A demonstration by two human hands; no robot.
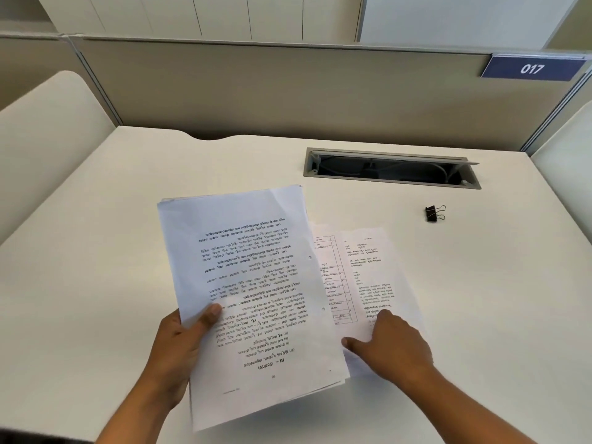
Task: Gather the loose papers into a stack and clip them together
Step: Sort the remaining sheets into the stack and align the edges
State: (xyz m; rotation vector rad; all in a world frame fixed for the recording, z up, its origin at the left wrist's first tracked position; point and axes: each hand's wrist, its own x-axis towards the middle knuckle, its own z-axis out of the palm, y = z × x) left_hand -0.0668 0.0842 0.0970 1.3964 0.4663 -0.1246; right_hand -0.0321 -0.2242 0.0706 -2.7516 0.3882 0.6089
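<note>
Beige partition panels (pixel 288 91) wall in a pale bench (pixel 96 251), and a blue plate reading 017 (pixel 531 69) hangs on the panel far beyond the right hand (pixel 390 344). Set into the bench, farther out than both hands, is a cable hatch (pixel 390 169) with its flap tilted up and dark wiring showing inside.

The left hand (pixel 179 347) grips a sheaf of papers (pixel 250 267) by its near left edge. Its thumb (pixel 211 310) is pressed on the printed top page while the fingers are hidden underneath. The sheaf is lifted off the bench and tilted, and its sheets are slightly fanned at the near corner.

Just right of that sheaf, two loose sheets lie flat on the bench and overlap. One sheet with a ruled table (pixel 330 277) is partly covered by the sheaf, and a sheet of text (pixel 371 267) lies on top of it. The right hand rests palm down on the text sheet, with its fingers extended onto the page and the thumb splayed out towards the sheaf's edge.

A black binder clip (pixel 432 214) sits on the bench beyond and to the right of the right hand, well apart from the papers.
</note>
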